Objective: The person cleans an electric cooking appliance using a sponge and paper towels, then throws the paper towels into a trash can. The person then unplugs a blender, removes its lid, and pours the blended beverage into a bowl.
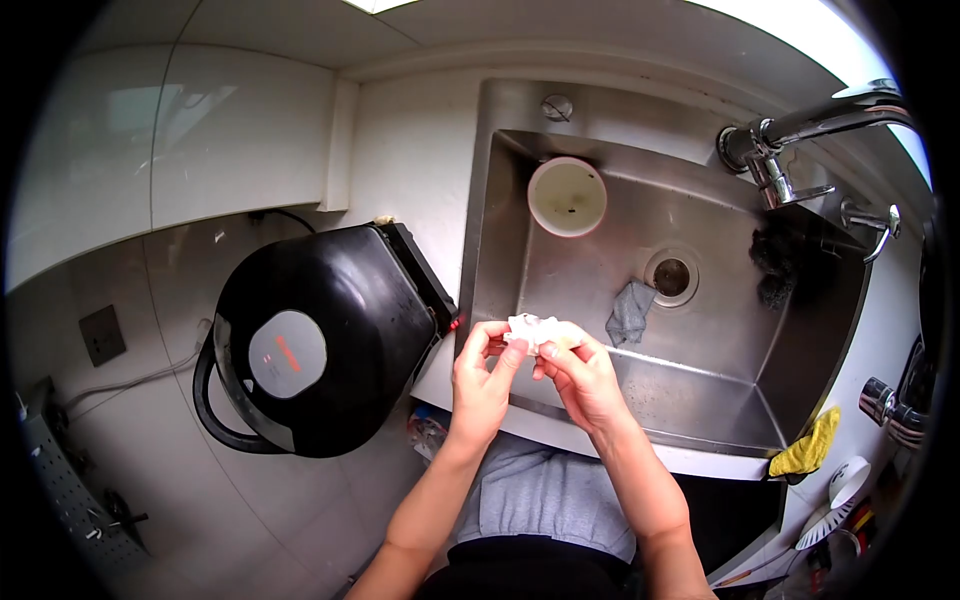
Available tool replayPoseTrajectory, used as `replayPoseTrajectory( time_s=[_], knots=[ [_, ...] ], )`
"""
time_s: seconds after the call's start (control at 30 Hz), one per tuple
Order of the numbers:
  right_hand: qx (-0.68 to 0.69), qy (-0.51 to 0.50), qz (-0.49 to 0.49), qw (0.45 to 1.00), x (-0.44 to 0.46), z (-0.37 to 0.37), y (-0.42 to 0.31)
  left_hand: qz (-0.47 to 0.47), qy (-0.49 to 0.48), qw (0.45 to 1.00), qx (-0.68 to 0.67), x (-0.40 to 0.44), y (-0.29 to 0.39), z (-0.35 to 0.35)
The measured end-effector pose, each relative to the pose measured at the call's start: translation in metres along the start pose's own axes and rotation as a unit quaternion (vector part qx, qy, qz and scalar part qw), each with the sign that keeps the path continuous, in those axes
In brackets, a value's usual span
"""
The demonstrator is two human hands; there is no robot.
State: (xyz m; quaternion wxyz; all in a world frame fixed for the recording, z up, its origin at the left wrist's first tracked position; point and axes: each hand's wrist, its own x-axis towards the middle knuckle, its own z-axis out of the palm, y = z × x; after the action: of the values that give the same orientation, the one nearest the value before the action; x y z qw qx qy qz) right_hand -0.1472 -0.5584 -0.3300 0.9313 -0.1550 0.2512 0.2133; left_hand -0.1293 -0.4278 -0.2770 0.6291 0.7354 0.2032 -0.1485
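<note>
Above the sink's front edge, both hands hold a small crumpled white thing (531,328), perhaps tissue or thin wrapping; its kind does not show clearly. My left hand (482,388) pinches it from the left between thumb and fingers. From the other side, my right hand (585,378) grips it with thumb and fingertips. Just beyond my right hand, a grey cloth (630,312) lies crumpled on the floor of the steel sink (690,360), beside the drain (671,277).
A bowl (567,197) holding cloudy liquid stands in the sink's back left. A dark mesh-like bundle (773,263) lies at the sink's right, below the chrome faucet (770,160). A black appliance (340,330) stands left. A yellow cloth (806,444) hangs at the front right corner.
</note>
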Motion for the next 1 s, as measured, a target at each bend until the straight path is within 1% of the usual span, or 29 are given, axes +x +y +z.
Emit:
replayPoseTrajectory(
  time_s=[0.07, 0.13, 0.2, 0.23, 0.27, 0.33, 0.37, 0.4, 0.47, 0.5, 0.53, 0.6, 0.63, 0.67, 0.7, 0.73, 0.77, 0.83, 1.0],
  knots=[
    [-0.059, 0.034, -0.012, 0.998, -0.005, 0.011, -0.005, 0.015, 0.009, 1.0, 0.004, 0.001, -0.002, 0.002],
    [-0.048, 0.032, -0.017, 0.998, -0.007, 0.007, -0.005, 0.021, 0.016, 0.999, -0.041, 0.002, -0.003, 0.002],
    [-0.097, 0.056, -0.034, 0.993, -0.009, 0.005, -0.006, 0.016, 0.023, 0.999, -0.036, 0.0, 0.001, 0.004],
    [-0.133, 0.073, -0.061, 0.986, -0.01, 0.008, -0.007, 0.013, 0.03, 0.999, -0.03, 0.0, 0.003, 0.005],
    [-0.132, 0.073, -0.061, 0.987, -0.012, 0.012, -0.007, 0.013, 0.03, 0.999, -0.029, -0.001, 0.002, 0.005],
    [-0.28, 0.139, -0.183, 0.932, -0.016, 0.017, -0.006, 0.02, 0.052, 0.998, -0.01, -0.001, 0.001, 0.006],
    [-0.342, 0.164, -0.262, 0.887, -0.013, 0.011, 0.001, 0.02, 0.05, 0.998, -0.01, 0.0, 0.0, 0.006],
    [-0.343, 0.165, -0.263, 0.887, -0.017, 0.011, 0.0, 0.026, 0.058, 0.998, -0.03, 0.0, 0.0, 0.006],
    [-0.473, 0.172, -0.293, 0.813, -0.026, 0.013, -0.005, 0.032, 0.066, 0.996, -0.051, 0.001, -0.001, 0.007],
    [-0.495, 0.149, -0.312, 0.797, -0.029, 0.018, -0.005, 0.04, 0.072, 0.995, -0.055, 0.001, -0.002, 0.008],
    [-0.525, 0.12, -0.352, 0.765, -0.028, 0.019, -0.004, 0.048, 0.078, 0.994, -0.06, 0.001, -0.003, 0.008],
    [-0.574, 0.097, -0.401, 0.707, -0.022, 0.022, -0.001, 0.038, 0.075, 0.994, -0.073, -0.002, 0.0, 0.012],
    [-0.574, 0.097, -0.401, 0.707, -0.021, 0.021, 0.0, 0.028, 0.072, 0.993, -0.087, -0.003, 0.001, 0.013],
    [-0.564, 0.11, -0.385, 0.722, -0.02, 0.02, 0.001, 0.029, 0.071, 0.993, -0.086, -0.003, 0.001, 0.012],
    [-0.553, 0.122, -0.369, 0.737, -0.019, 0.02, 0.002, 0.019, 0.056, 0.992, -0.113, -0.002, -0.001, 0.009],
    [-0.552, 0.122, -0.368, 0.738, -0.019, 0.019, 0.002, 0.01, 0.041, 0.989, -0.14, -0.002, -0.001, 0.006],
    [-0.555, 0.119, -0.374, 0.733, -0.018, 0.018, 0.0, 0.009, 0.041, 0.989, -0.139, -0.003, 0.0, 0.005],
    [-0.56, 0.118, -0.38, 0.727, -0.019, 0.016, -0.002, -0.011, 0.012, 0.987, -0.163, -0.003, 0.003, 0.005],
    [-0.558, 0.115, -0.383, 0.727, -0.02, 0.018, -0.007, -0.013, -0.008, 0.986, -0.164, -0.004, 0.006, 0.004]
  ],
)
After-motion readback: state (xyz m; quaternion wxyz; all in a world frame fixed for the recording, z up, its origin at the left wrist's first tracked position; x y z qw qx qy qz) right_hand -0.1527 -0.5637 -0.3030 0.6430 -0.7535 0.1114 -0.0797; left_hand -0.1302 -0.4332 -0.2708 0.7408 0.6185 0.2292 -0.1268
